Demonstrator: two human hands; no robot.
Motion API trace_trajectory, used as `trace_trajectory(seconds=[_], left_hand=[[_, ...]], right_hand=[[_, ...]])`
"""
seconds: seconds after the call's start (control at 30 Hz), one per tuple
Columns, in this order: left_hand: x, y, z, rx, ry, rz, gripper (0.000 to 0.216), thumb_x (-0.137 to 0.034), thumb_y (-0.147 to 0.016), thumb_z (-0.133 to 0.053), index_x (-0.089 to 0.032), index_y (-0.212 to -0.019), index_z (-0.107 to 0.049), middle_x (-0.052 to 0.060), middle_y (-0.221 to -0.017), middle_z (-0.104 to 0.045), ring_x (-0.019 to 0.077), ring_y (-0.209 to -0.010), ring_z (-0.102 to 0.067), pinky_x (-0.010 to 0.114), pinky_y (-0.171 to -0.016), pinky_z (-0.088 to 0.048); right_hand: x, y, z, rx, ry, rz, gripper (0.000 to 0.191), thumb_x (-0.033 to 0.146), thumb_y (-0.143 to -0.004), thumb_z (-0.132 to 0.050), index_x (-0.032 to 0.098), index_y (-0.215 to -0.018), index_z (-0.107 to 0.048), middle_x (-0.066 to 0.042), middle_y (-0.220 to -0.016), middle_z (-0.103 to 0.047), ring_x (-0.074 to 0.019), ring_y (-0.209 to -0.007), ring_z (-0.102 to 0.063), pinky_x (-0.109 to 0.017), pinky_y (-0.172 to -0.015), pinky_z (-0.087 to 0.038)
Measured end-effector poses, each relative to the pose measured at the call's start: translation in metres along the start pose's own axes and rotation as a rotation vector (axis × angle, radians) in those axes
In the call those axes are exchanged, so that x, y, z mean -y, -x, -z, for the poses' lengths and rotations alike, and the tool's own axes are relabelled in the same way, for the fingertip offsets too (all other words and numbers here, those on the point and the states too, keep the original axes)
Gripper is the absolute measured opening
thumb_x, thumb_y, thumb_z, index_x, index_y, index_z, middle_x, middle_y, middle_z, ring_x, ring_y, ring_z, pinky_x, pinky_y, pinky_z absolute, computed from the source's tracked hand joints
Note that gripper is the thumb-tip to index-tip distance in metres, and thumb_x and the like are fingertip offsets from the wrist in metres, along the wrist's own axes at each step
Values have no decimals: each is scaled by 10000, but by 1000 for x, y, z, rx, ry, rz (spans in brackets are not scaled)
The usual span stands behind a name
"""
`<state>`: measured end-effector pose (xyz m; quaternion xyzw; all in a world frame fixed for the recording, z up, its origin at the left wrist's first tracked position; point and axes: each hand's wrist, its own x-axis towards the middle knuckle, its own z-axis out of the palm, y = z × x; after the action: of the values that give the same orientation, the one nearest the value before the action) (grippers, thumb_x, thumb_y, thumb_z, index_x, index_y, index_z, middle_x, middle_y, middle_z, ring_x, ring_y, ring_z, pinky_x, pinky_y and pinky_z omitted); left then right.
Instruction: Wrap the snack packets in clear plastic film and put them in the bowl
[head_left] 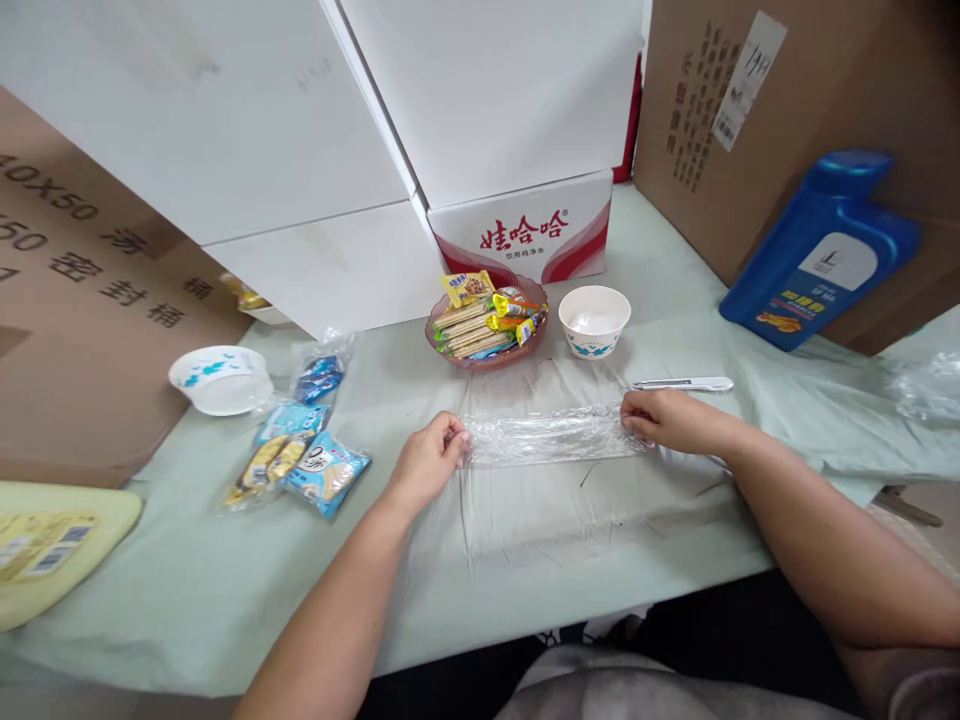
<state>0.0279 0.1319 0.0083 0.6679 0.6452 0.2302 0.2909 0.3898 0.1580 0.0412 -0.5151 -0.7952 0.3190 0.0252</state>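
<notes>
A strip of clear plastic film (551, 437) stretches between my two hands, low over the cloth-covered table. My left hand (433, 455) pinches its left end, fingers closed. At the other end my right hand (664, 420) is closed on the film as well. Just behind the right hand lies a white utility knife (682, 384). Beyond the film stands a pink glass bowl (487, 362) piled with wrapped snacks and wafer sticks. To its right is a white paper bowl (595, 318) with a blue pattern.
Snack packets (326, 472) and another paper bowl (225, 380), tipped over, lie at the left. A blue bottle (821, 250) leans against a cardboard box (750, 130) at the right. A red-and-white carton (525, 235) stands behind; a pale yellow container (60, 550) is at front left.
</notes>
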Motion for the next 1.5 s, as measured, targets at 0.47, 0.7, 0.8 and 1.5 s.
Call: trace_trajectory(seconds=[0.47, 0.7, 0.8, 1.5], left_hand=[[-13, -1, -18, -219, -561, 98, 117, -302, -891, -513, -216, -926, -585, 70, -866, -682, 241, -788, -648, 294, -649, -401], [-4, -1, 1, -437, -684, -44, 191, -209, -897, -467, -149, -992, -621, 147, -975, -643, 299, -904, -628, 384, -752, -478], [-18, 13, -16, -353, -610, -408, 232, -240, -947, -428, -169, -1033, -631, 118, -1023, -660, 265, -1002, -609, 393, -893, -482], [-54, 45, -65, 541, -364, -916, 537, -475, -906, -538, -213, -1371, -484, 103, -1389, -561, 289, -1351, -437, 516, -1189, -171]], right_hand=[[12, -14, -23, -215, 422, -265, 271, 386, -950, -467, 160, -1048, -579, -133, -993, -703, -289, -913, -665, -322, -663, -402], [4, -17, -23, -266, 410, -194, 218, 356, -924, -531, 176, -1021, -608, -103, -1050, -643, -250, -966, -629, -305, -735, -420], [4, -19, -24, -271, 425, -144, 159, 302, -913, -544, 167, -919, -627, -107, -1005, -637, -253, -984, -609, -308, -768, -417], [33, -15, -35, 384, -1162, 264, 514, 554, -860, -628, 158, -1181, -562, -157, -1227, -632, -178, -899, -696, -223, -625, -525]])
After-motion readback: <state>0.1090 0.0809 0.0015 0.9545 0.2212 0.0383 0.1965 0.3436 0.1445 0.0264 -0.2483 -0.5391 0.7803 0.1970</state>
